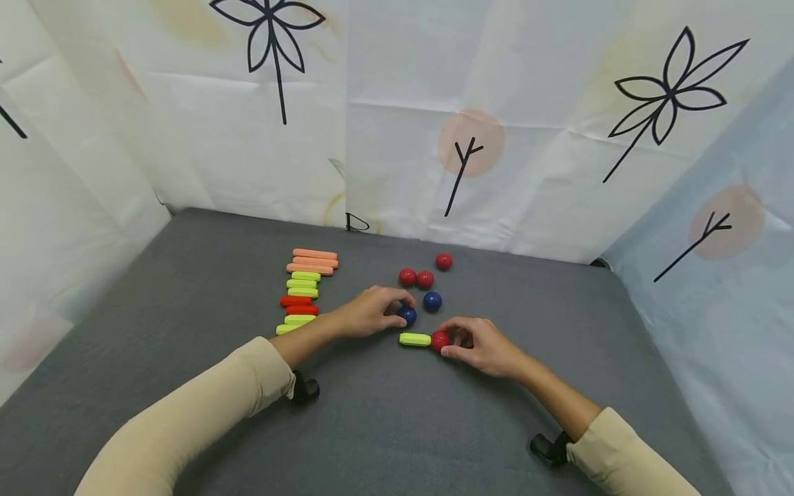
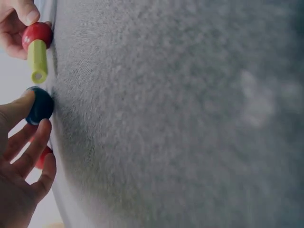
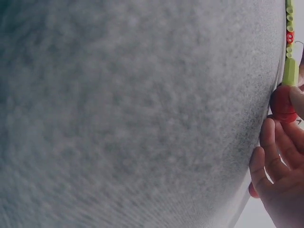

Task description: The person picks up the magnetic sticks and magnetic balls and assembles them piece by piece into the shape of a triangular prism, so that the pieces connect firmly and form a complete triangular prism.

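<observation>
On the grey table (image 1: 186, 289) my right hand (image 1: 462, 342) pinches a red ball (image 1: 440, 340) that touches the end of a short lime-green stick (image 1: 415, 339). The same red ball (image 2: 37, 32) and green stick (image 2: 37, 61) show at the top left of the left wrist view, and the red ball (image 3: 283, 103) with the stick (image 3: 290, 71) at the right edge of the right wrist view. My left hand (image 1: 389, 311) grips a dark blue ball (image 1: 406, 315), thumb and fingers curled round the blue ball (image 2: 40, 105).
A second blue ball (image 1: 432, 301) and three red balls (image 1: 424, 280) lie just beyond the hands. A row of orange, green and red sticks (image 1: 304, 292) lies to the left. White patterned curtains (image 1: 397, 117) close off the back and sides.
</observation>
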`<state>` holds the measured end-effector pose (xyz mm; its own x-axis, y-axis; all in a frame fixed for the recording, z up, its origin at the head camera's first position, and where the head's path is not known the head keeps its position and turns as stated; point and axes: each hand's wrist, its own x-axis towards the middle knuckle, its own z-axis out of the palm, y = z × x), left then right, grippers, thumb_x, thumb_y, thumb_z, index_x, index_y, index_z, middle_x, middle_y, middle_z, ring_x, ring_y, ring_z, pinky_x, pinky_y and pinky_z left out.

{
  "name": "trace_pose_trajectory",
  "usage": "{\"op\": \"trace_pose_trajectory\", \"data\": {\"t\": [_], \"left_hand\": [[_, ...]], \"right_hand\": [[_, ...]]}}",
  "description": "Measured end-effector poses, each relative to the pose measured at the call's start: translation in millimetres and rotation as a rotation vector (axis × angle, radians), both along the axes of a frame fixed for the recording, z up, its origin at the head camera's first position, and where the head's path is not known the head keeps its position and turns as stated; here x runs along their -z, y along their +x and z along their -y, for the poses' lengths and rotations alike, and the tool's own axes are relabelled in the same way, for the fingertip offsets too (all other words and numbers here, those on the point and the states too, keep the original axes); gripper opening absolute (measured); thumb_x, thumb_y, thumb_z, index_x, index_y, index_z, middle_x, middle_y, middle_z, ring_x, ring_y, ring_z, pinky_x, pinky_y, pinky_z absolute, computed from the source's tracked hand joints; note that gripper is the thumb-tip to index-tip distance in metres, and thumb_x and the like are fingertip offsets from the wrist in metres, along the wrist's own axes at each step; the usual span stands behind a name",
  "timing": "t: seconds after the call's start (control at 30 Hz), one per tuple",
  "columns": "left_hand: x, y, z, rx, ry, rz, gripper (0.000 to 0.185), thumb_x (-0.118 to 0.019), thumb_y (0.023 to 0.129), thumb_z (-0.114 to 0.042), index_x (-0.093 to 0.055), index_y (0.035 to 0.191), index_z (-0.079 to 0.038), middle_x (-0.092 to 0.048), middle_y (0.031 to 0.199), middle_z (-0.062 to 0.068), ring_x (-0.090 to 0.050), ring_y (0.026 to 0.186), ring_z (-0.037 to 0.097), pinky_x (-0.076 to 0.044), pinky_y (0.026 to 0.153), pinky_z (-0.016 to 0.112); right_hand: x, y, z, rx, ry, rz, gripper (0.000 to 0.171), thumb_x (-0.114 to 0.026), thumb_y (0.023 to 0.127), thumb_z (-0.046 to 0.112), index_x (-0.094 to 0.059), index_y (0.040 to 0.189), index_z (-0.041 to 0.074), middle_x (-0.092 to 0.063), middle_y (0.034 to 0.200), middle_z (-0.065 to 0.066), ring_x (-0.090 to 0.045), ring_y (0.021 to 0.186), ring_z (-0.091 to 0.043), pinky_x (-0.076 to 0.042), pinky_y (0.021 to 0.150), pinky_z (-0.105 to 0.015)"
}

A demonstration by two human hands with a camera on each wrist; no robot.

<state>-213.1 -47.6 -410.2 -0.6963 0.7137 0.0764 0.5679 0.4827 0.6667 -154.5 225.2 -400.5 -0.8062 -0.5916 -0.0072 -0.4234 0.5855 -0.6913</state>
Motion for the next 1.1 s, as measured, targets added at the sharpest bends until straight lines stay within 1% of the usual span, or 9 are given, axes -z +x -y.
{"op": "trace_pose_trajectory", "data": {"t": [0.17, 0.27, 0.37, 0.53, 0.7, 0.8, 0.93, 1.03, 1.1], "left_hand": [[-0.5, 4.7, 10.4, -0.022, 0.019, 0.037, 0.040, -0.073, 0.092, -0.012, -0.061, 0.130, -0.007, -0.068, 0.122, 0.006, -0.065, 0.103, 0.017, -0.052, 0.094, 0.038], [-0.5, 9.0, 17.4, -0.031, 0.055, 0.078, 0.045, -0.073, 0.091, -0.008, -0.058, 0.133, -0.005, -0.067, 0.125, 0.010, -0.066, 0.105, 0.019, -0.053, 0.094, 0.037], [-0.3, 13.6, 21.9, -0.034, 0.093, 0.120, 0.046, -0.074, 0.089, -0.004, -0.058, 0.132, -0.003, -0.066, 0.125, 0.011, -0.066, 0.105, 0.020, -0.054, 0.092, 0.034], [0.7, 19.2, 21.4, -0.024, 0.127, 0.155, 0.047, -0.075, 0.088, -0.002, -0.058, 0.132, -0.002, -0.067, 0.125, 0.011, -0.066, 0.108, 0.018, -0.054, 0.091, 0.031], [0.6, 21.9, 16.0, -0.009, 0.130, 0.172, 0.047, -0.074, 0.088, -0.003, -0.057, 0.133, -0.002, -0.065, 0.128, 0.013, -0.066, 0.108, 0.019, -0.053, 0.092, 0.032], [-0.2, 22.7, 13.9, -0.019, 0.127, 0.174, 0.047, -0.074, 0.088, -0.002, -0.057, 0.132, -0.002, -0.065, 0.128, 0.013, -0.066, 0.107, 0.019, -0.054, 0.091, 0.032], [-1.8, 23.4, 14.3, -0.015, 0.128, 0.187, 0.048, -0.073, 0.089, -0.002, -0.057, 0.133, -0.002, -0.065, 0.129, 0.013, -0.066, 0.107, 0.020, -0.054, 0.091, 0.033], [-4.1, 23.5, 19.5, -0.009, 0.132, 0.186, 0.049, -0.073, 0.089, -0.003, -0.056, 0.135, -0.002, -0.064, 0.130, 0.013, -0.066, 0.108, 0.020, -0.054, 0.092, 0.034], [-6.5, 23.3, 26.9, -0.016, 0.138, 0.169, 0.049, -0.073, 0.090, -0.005, -0.056, 0.136, -0.003, -0.064, 0.130, 0.013, -0.066, 0.107, 0.021, -0.054, 0.091, 0.034]], "right_hand": [[-1.0, 0.6, -5.4, 0.028, 0.017, 0.008, 0.033, -0.073, 0.092, 0.021, -0.066, 0.120, 0.006, -0.066, 0.093, 0.001, -0.058, 0.073, -0.011, -0.047, 0.061, -0.025], [-1.2, 1.0, -9.6, 0.047, 0.024, 0.009, 0.032, -0.073, 0.092, 0.021, -0.066, 0.120, 0.006, -0.065, 0.091, 0.002, -0.057, 0.073, -0.011, -0.046, 0.060, -0.024], [-0.8, 0.9, -12.6, 0.053, 0.021, 0.009, 0.033, -0.074, 0.092, 0.020, -0.066, 0.119, 0.006, -0.065, 0.092, 0.002, -0.057, 0.072, -0.011, -0.046, 0.060, -0.024], [0.5, 0.0, -12.9, 0.056, 0.014, 0.008, 0.032, -0.073, 0.092, 0.021, -0.066, 0.119, 0.005, -0.065, 0.088, 0.002, -0.056, 0.070, -0.012, -0.046, 0.058, -0.024], [1.6, 0.0, -13.0, 0.065, 0.016, 0.005, 0.032, -0.073, 0.092, 0.022, -0.066, 0.119, 0.006, -0.065, 0.089, 0.002, -0.056, 0.070, -0.011, -0.046, 0.058, -0.024], [1.8, 0.0, -13.8, 0.041, 0.003, -0.005, 0.037, -0.072, 0.093, 0.021, -0.064, 0.125, 0.006, -0.064, 0.091, 0.001, -0.056, 0.072, -0.011, -0.046, 0.060, -0.025], [1.1, -1.3, -16.3, -0.029, -0.019, -0.009, 0.041, -0.068, 0.096, 0.018, -0.060, 0.134, 0.005, -0.065, 0.099, -0.001, -0.056, 0.077, -0.013, -0.048, 0.066, -0.027], [0.7, -2.7, -17.9, -0.064, -0.023, -0.010, 0.037, -0.065, 0.098, 0.016, -0.061, 0.133, 0.004, -0.065, 0.105, -0.003, -0.055, 0.079, -0.013, -0.048, 0.069, -0.028], [0.3, -3.0, -18.1, -0.072, -0.021, -0.016, 0.034, -0.064, 0.099, 0.016, -0.062, 0.130, 0.004, -0.066, 0.106, -0.004, -0.055, 0.079, -0.013, -0.048, 0.069, -0.028]]}}
